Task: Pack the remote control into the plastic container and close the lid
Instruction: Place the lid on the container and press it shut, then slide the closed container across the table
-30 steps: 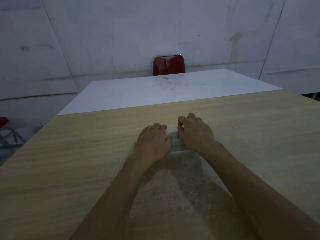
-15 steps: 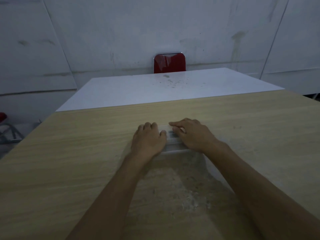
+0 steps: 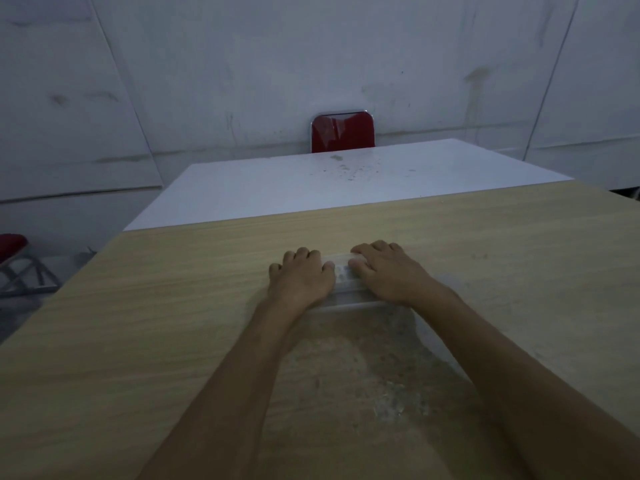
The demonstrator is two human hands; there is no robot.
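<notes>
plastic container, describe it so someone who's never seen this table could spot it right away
On the wooden table, follow both forearms forward to where the left hand and right hand lie side by side. The container is the low, clear box under them, its lid showing between the hands; nothing else lies on the wood.

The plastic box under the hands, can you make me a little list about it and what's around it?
box: clear plastic container, on the wooden table
lid: on top, appears down
inside: a pale shape, too blurred to name
left hand: flat on the left part of the lid
right hand: flat on the right part
behind: white table, red chair
</notes>
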